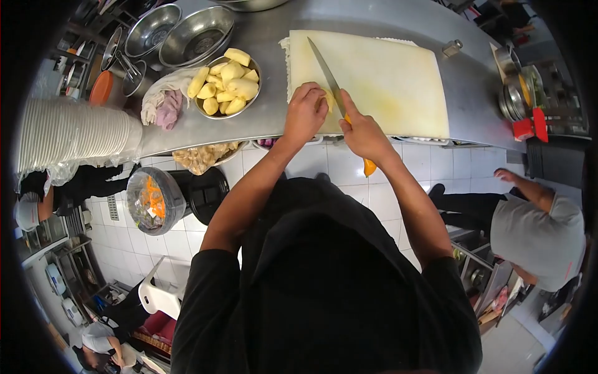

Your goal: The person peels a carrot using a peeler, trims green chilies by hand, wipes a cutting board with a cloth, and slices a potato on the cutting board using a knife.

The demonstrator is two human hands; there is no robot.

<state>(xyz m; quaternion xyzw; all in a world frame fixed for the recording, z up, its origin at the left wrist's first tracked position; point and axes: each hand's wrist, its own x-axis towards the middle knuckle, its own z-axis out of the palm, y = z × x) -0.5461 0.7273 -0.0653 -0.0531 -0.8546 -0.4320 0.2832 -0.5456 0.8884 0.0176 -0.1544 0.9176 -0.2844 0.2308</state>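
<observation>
My right hand point(364, 132) is wrapped round the orange handle of a long kitchen knife point(324, 66), whose blade points away from me across a white cutting board point(398, 81). Close to the blade's left side, my left hand point(306, 112) has its fingers curled on a yellow piece of peeled potato point(329, 100). The fingers partly cover this piece. Left of the board stands a metal bowl point(216, 117) heaped with whole peeled potatoes point(233, 86).
A crumpled cloth point(167, 103) lies beside the potato bowl, near stacked white containers point(78, 134). Metal bowls point(196, 34) stand behind. A small shaker point(452, 47) is right of the board. Below left is a lined bin point(156, 202). Another person point(532, 234) stands at right.
</observation>
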